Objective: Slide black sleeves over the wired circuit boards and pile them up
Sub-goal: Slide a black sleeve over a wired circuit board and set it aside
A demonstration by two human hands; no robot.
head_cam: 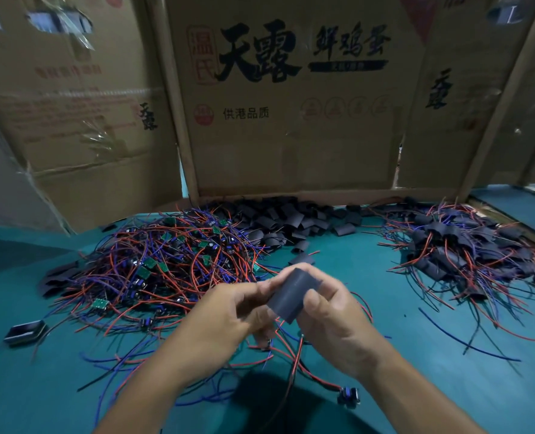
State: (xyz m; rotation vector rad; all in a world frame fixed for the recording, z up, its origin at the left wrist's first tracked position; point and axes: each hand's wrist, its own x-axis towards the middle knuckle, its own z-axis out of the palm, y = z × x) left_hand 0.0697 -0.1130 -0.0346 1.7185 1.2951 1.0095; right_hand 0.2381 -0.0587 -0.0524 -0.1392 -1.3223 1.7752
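**Both hands on one black sleeve, low in the centre of the frame**

The right hand (335,321) had its fingers curled round a black sleeve (294,292), thumb pressed on the near face and the other fingers behind it. The left hand (228,314) met it from the left, fingertips bent and pinching the sleeve's left edge; motion blur hid exactly how those fingers lay. Red, blue and black wires (291,346) trailed down from between the hands toward a small blue connector (347,397) on the green table (432,386) near the bottom edge. Whether a board sat inside the sleeve could not be told.

Left of centre lay a tangled heap of bare circuit boards (153,261) with their wires. Behind it, against the cardboard box wall (291,136) across the top of the frame, lay a pile of empty sleeves (291,220). At the right lay a pile of sleeved boards (466,245), well apart from the hands. A small dark object (25,332) sat at the left edge.
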